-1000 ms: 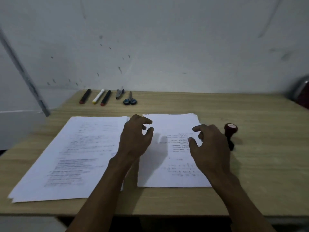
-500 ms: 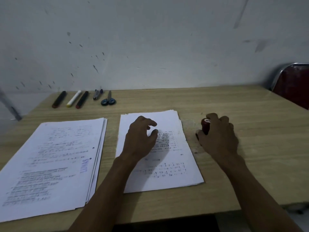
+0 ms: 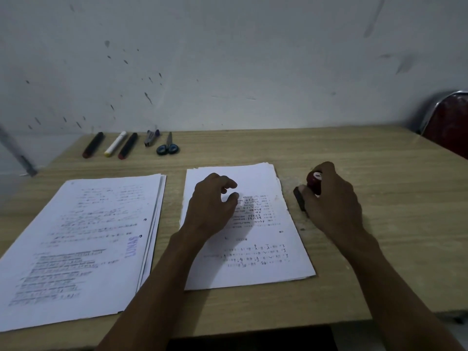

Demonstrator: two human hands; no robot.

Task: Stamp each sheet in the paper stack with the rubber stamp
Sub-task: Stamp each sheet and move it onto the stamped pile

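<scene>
On the light wooden desk [image 3: 253,153], seen from the head camera, the right hand [image 3: 334,198] wraps its curled fingers round the dark red rubber stamp with the black base [image 3: 301,198], just right of the middle white printed paper stack [image 3: 266,249]. Most of the stamp is hidden by the fingers, only the knob top and one base end show. The left hand [image 3: 210,206] rests on that stack, fingers loosely curled, gripping nothing. A second white paper stack with a blue "LUNAS" mark [image 3: 83,249] lies to the left, its corner cut off by the frame; the print is too blurry to read. Along the back: three markers [image 3: 111,145], one grey thing I can't make out [image 3: 151,136], one pair of blue-handled scissors [image 3: 168,147]. A red chair [image 3: 448,125] is partly cut off at right.
</scene>
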